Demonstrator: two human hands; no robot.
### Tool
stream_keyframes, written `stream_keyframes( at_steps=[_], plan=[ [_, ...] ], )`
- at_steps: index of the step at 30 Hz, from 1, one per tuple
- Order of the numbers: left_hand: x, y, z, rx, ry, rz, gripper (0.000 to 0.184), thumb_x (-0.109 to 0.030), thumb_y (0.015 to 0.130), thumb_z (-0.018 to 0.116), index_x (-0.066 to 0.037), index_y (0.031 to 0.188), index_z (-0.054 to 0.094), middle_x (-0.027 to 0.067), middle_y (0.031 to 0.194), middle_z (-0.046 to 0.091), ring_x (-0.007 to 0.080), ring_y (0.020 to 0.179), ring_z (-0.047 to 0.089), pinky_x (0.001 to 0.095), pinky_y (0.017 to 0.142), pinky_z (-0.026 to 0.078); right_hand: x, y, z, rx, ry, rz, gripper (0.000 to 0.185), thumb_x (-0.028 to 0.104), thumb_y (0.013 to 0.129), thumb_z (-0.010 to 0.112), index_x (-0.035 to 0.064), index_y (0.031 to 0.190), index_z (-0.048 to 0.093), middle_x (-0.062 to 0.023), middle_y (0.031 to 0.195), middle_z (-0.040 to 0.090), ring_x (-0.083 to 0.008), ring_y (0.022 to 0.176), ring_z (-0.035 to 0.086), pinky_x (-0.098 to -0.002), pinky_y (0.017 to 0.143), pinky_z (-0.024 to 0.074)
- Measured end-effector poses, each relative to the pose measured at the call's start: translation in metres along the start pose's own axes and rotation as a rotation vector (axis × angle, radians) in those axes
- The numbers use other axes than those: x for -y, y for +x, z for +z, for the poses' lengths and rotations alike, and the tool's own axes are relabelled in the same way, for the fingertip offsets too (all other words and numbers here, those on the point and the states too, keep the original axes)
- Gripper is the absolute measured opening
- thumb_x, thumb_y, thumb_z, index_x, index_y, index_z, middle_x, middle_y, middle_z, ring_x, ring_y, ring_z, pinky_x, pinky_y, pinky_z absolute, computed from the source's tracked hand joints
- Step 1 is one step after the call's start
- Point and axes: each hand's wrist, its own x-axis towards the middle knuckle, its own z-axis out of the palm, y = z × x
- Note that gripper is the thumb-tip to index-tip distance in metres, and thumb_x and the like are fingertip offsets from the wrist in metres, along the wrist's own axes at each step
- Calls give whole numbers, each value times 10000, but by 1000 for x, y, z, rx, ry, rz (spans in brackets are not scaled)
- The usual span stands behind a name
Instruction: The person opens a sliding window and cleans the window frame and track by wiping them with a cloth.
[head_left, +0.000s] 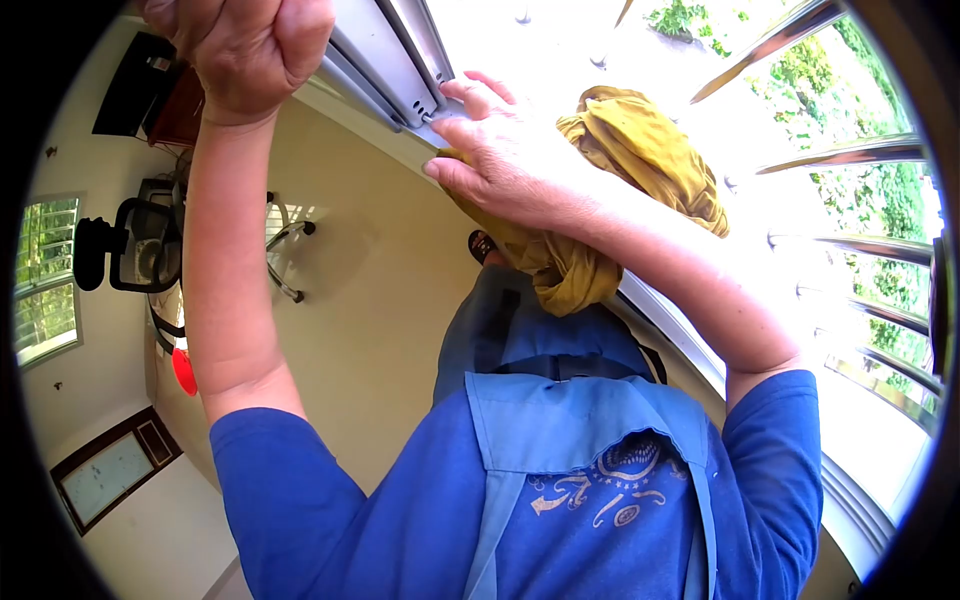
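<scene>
High at the upper left, my left hand is raised and closed in a fist; whatever it grips is hidden behind the fingers or out of frame. Close by runs a grey metal window sash with small holes near its lower end. My right hand has its fingers apart, the fingertips at the end of that sash. Beneath the right wrist and forearm a mustard-yellow cloth lies bunched over the sill, one part hanging down inside.
Metal bars stand outside the bright window, with greenery beyond. An office chair is on the left, its wheeled base on the tan floor. A framed picture hangs at lower left. I wear a blue apron.
</scene>
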Motion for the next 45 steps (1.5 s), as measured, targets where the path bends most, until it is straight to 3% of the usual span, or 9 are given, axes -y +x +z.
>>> stream_keyframes(
  at_steps=[11, 14, 17, 29, 32, 36, 38, 42, 45],
  plan=[
    [-2, 1, 1, 15, -17, -41, 352, -145, 797, 423, -60, 1018, 683, 97, 1176, 606, 281, 1244, 438, 443, 1119, 201, 14, 1, 15, 106, 40, 112, 559, 415, 865, 544, -65, 1149, 572, -311, 1480, 193, -408, 1405, 158, -525, 1123, 177],
    [-2, -2, 5, -135, -71, -99, 213, -154, 825, 543, -104, 920, 726, -11, 877, 675, 124, 726, 608, 263, 661, 461, 22, 5, 16, 145, 21, 157, 609, 420, 845, 561, -110, 1144, 546, -320, 1490, 146, -397, 1415, 128, -516, 1130, 155],
    [0, -1, 0, 19, -5, -45, 349, -152, 801, 425, -61, 1018, 683, 96, 1174, 605, 279, 1245, 436, 448, 1118, 201, 24, 8, 15, 199, 14, 213, 634, 427, 820, 587, -108, 1157, 535, -308, 1502, 121, -391, 1420, 110, -510, 1136, 138],
    [-5, 1, -2, 23, -8, -61, 360, -182, 823, 419, -64, 1036, 684, 92, 1181, 604, 278, 1243, 439, 461, 1117, 203, 14, 2, 18, 208, 80, 203, 656, 406, 774, 649, 56, 1306, 492, -279, 1519, 84, -425, 1404, 135, -519, 1108, 201],
    [-6, 4, -1, 22, -22, -64, 361, -187, 831, 415, -64, 1037, 684, 89, 1183, 604, 275, 1244, 439, 459, 1118, 204, 11, 1, 19, 79, 159, 196, 472, 298, 761, 636, 20, 1134, 558, -281, 1470, 227, -427, 1364, 224, -506, 1112, 201],
    [-4, 0, 1, -29, -13, -29, 362, -175, 820, 411, -62, 1032, 682, 93, 1186, 603, 273, 1245, 437, 455, 1119, 202, 5, -11, -18, -196, 476, 206, 156, 160, 822, 622, 45, 906, 560, -153, 996, 573, -308, 870, 581, -394, 772, 463],
    [-4, -1, -1, -5, -17, -45, 363, -172, 814, 411, -60, 1030, 681, 94, 1186, 603, 274, 1244, 437, 454, 1119, 201, -6, -23, -30, -267, 412, 139, 156, 199, 852, 647, 57, 859, 583, -87, 831, 599, -256, 645, 593, -379, 615, 469],
    [-4, -1, 1, 5, -28, -48, 366, -162, 794, 414, -53, 1027, 674, 103, 1186, 601, 288, 1241, 436, 449, 1118, 200, -20, -40, -44, -274, 177, 57, 124, 175, 864, 651, 52, 872, 636, -81, 819, 612, -236, 784, 602, -339, 703, 471],
    [-3, -1, -2, 15, -27, -40, 366, -160, 792, 413, -51, 1028, 671, 108, 1188, 599, 294, 1241, 434, 449, 1117, 202, -16, -42, -39, -172, 90, -164, 228, 197, 862, 636, 57, 1042, 639, -85, 1043, 600, -262, 973, 575, -382, 836, 463]
  ],
)
